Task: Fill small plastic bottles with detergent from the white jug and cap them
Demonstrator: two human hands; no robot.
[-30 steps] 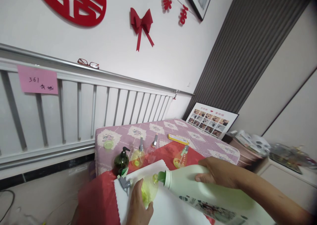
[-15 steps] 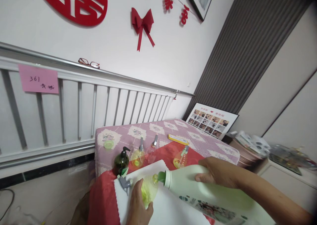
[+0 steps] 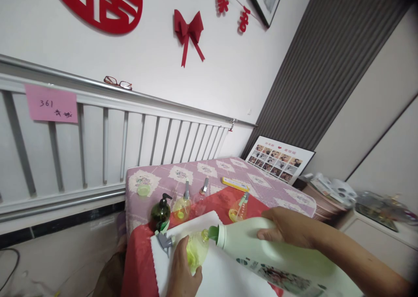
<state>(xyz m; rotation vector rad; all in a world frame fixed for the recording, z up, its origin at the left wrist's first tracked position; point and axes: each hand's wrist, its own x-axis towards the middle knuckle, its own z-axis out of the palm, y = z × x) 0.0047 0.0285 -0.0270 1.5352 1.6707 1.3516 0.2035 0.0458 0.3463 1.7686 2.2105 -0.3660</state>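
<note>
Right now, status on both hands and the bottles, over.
Left hand gripping small bottle. Right hand holding tipped jug, spout at bottle's mouth. Gray spray head lying nearby.

We see a bare left hand [image 3: 184,268], its fingers and thumb uncovered, and a bare right hand [image 3: 279,227] that runs into a bare right forearm [image 3: 346,247], slim at the wrist and marked by one tiny spot. Low on the left we make out dark olive-brown cloth [image 3: 110,276], perhaps our trouser leg, though we cannot be sure.
</note>
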